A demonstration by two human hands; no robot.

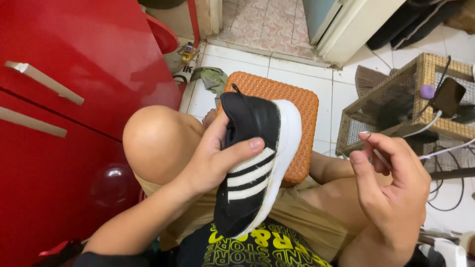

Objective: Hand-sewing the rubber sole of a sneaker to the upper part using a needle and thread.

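Upright, black sneaker [252, 168] clasped in left hand [210, 158], thumb across its stripes.

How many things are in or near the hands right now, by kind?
Shoes: 1, a black shoe with white stripes and sole, held in the left hand
Thin hooked tools: 1, a needle-like hook pinched in the right hand
Stools: 1, an orange stool
Total: 3

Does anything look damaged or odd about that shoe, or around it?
No damage is visible on the black shoe in the left hand; its white sole looks whole. The right hand pinches a thin thread. A crumpled green cloth lies on the tile floor.
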